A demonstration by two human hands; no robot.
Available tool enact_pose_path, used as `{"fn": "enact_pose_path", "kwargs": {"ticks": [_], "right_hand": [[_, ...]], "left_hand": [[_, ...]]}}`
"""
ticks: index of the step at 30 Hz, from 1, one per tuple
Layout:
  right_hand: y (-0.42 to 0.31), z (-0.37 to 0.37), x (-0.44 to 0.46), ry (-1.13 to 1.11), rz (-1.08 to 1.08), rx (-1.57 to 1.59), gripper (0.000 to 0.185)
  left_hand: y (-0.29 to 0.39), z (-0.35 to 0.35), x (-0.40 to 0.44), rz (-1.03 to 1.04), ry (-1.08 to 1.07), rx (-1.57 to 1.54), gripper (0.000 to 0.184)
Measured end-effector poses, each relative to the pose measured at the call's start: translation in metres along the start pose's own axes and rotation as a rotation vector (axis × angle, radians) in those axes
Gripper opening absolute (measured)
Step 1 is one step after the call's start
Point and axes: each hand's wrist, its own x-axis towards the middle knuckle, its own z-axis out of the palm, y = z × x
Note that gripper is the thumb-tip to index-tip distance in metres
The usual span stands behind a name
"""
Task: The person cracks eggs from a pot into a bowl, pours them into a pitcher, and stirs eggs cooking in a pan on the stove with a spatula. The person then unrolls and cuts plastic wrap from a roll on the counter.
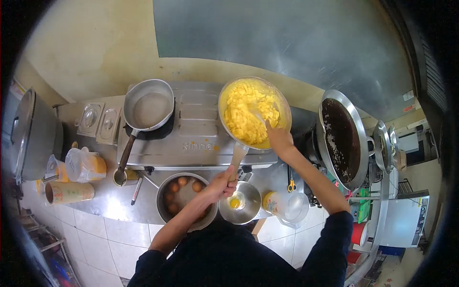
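Observation:
My left hand is wrapped round the pale handle of a frying pan on the right side of the stove. Soft, lumpy scrambled eggs fill much of the pan. Over the pan's right edge, my right hand grips a thin, pale utensil whose tip is in the eggs; its exact kind is unclear. Below the pan handle stands a metal bowl with a raw egg yolk in it. Beside it, partly behind my left forearm, a pot holds several brown eggs.
A saucepan sits on the left burner of the steel stove. To the right is a large wok with dark contents. Scissors and a plastic tub lie nearby. A tall stockpot stands far left.

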Motion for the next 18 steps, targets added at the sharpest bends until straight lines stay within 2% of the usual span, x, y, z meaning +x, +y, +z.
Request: {"fn": "enact_pose_path", "kwargs": {"ticks": [3,4,6,7,9,10,11,12,14,16,18], "right_hand": [[0.005,-0.085,-0.04,0.003,-0.191,0.014,0.039],[0.001,-0.086,-0.05,0.0,-0.191,0.016,0.039],[-0.013,-0.085,-0.067,-0.112,-0.186,-0.043,0.034],[-0.025,-0.058,-0.059,-0.22,-0.122,-0.001,0.034],[-0.038,0.001,-0.041,0.018,0.06,0.059,0.037],[-0.032,0.015,-0.03,0.077,0.047,0.009,0.038],[-0.027,0.001,-0.029,-0.002,0.028,0.026,0.045],[-0.025,-0.024,-0.035,-0.106,0.032,0.071,0.045],[-0.029,-0.05,-0.068,-0.12,0.077,0.092,0.041],[-0.04,-0.056,-0.113,0.792,0.002,0.303,0.032],[-0.069,-0.051,-0.163,0.842,0.123,0.547,0.027]], "left_hand": [[-0.003,-0.005,0.004,0.016,-0.023,0.005,0.049],[-0.004,-0.006,0.005,0.012,-0.022,0.004,0.049],[-0.006,-0.005,0.009,0.017,-0.052,-0.012,0.048],[-0.008,-0.007,0.013,0.007,-0.052,-0.009,0.048],[-0.014,-0.011,0.023,0.005,-0.061,0.018,0.049],[-0.012,-0.006,0.018,0.067,-0.022,0.159,0.051],[-0.011,-0.004,0.014,0.12,0.019,0.296,0.054],[-0.017,-0.015,0.015,0.305,0.169,0.585,0.056],[-0.02,-0.036,-0.007,0.435,0.307,0.857,0.053],[-0.018,-0.072,-0.045,0.366,0.32,0.829,0.049],[-0.04,-0.12,-0.069,0.511,0.446,1.1,0.044]]}}
